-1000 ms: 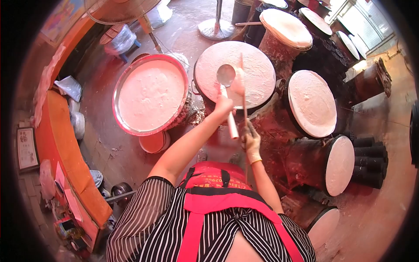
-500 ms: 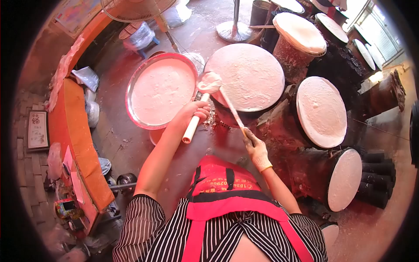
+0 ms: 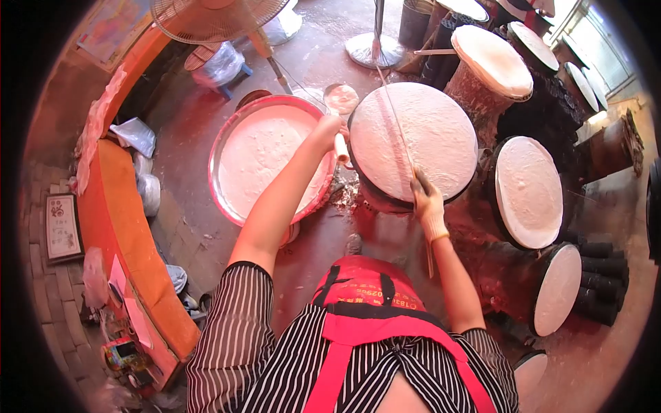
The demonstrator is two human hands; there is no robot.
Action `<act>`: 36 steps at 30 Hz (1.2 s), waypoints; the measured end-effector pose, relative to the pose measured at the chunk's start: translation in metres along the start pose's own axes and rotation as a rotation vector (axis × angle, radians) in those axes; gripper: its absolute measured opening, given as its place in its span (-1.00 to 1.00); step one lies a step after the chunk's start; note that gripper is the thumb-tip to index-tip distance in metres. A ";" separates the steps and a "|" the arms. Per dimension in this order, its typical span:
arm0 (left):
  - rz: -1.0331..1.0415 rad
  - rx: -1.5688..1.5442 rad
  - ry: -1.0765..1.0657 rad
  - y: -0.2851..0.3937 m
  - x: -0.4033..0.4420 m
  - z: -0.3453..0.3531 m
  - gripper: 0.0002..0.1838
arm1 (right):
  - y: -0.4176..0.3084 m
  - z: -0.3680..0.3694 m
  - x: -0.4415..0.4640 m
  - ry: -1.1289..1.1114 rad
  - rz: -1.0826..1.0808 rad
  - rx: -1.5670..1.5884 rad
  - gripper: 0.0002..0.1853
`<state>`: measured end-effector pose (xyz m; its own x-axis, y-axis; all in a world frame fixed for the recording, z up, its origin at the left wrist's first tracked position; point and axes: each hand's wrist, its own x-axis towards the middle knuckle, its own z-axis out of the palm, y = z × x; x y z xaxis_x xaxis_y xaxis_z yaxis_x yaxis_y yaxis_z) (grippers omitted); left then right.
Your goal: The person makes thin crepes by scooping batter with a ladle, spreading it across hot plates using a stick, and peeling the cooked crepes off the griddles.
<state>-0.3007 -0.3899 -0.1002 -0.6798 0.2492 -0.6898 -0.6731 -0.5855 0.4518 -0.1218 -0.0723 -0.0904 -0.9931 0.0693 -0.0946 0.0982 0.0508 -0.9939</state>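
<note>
Though gloved, right hand outstretched.

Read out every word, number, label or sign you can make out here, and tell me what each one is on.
"183" and "0290", apparently: yellow digits on the red apron; the rest is blurred or folded.
Framed sign, left: dark characters, too small to read.
Wall poster, top left: too blurred to read.

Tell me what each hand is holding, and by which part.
The left hand holds a ladle by its handle. The gloved right hand holds a long thin stick partway along its length.
</note>
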 end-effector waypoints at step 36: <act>-0.122 -0.608 -0.060 -0.100 -0.251 0.013 -0.88 | -0.051 -0.059 -0.068 0.104 -0.238 -0.421 -0.44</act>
<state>-0.0661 -0.3836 0.0353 -0.6357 0.3748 -0.6748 -0.4726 -0.8802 -0.0436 -0.0550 -0.0207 -0.0300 -0.9816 0.1046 0.1595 -0.0919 0.4735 -0.8760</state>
